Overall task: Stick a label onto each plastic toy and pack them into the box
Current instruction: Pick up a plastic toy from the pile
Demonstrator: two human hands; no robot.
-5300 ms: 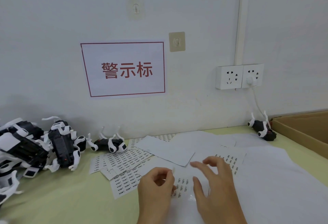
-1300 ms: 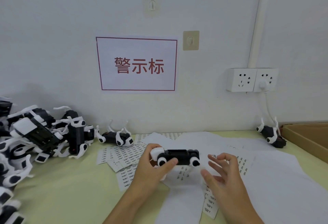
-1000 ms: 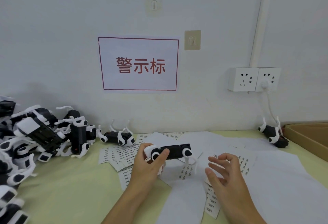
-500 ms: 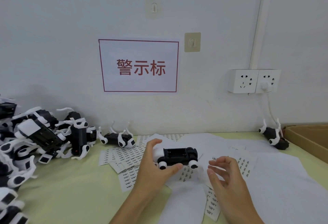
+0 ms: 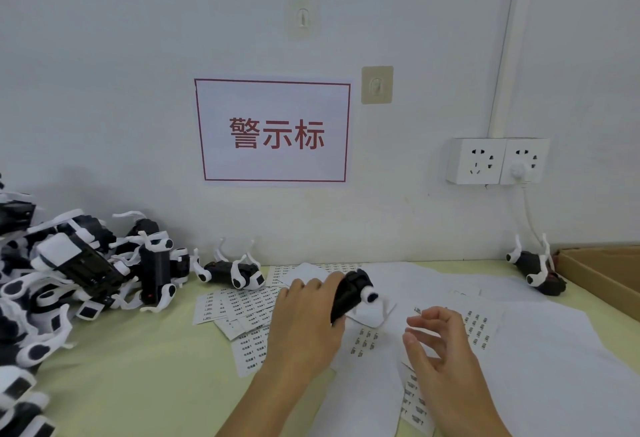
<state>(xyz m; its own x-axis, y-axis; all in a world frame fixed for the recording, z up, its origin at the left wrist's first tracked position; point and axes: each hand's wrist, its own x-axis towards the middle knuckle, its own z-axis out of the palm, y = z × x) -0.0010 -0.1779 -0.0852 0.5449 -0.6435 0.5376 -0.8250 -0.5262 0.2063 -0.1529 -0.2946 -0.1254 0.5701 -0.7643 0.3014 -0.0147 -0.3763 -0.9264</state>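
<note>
At table centre, black-and-white toy dog [image 5: 350, 294] sits gripped in left hand [image 5: 306, 322], long axis toward 1 o'clock. Right hand [image 5: 438, 346], fingers loosely curled, empty, hovers at toy's 4 o'clock above label sheets [image 5: 479, 327].

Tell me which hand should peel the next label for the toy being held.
Right. The left hand already grips the black-and-white toy, while the right hand holds nothing and hovers directly over the label sheets, so it likely can pinch one off easily.

One head-worn camera looks forward and down, near the table [image 5: 138, 360], facing the wall [image 5: 104, 90].
</note>
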